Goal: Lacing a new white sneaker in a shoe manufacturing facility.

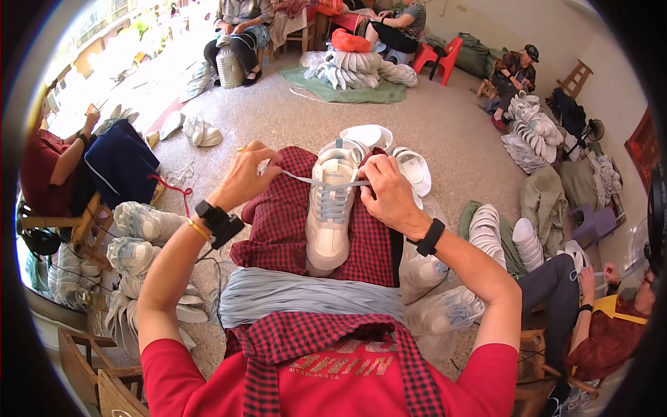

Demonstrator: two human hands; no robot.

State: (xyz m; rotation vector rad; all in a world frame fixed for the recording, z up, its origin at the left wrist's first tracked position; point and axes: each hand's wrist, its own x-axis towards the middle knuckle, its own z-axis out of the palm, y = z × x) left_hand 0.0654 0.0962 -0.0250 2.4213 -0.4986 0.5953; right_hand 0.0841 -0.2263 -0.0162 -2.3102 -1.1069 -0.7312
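Observation:
A white sneaker (329, 233) lies on my lap over a red-and-black checked apron (274, 226), its toe toward me. Grey-blue laces (332, 201) run crossed through its lower eyelets. My left hand (246, 174) pinches one end of the shoelace (297, 178) to the left of the shoe's collar. My right hand (389, 193) grips the other end just right of the tongue. Between the two hands the lace is stretched across the upper part of the shoe. A thick bundle of grey-blue laces (313, 295) lies across my lap, nearer my body.
More white shoes (415, 170) stand just beyond my knees. Bagged shoes (142, 221) are piled at left, with others (451, 309) at right. Co-workers sit around the room, the nearest at left (59, 160) and lower right (611, 333). A red chair (439, 59) stands farther back.

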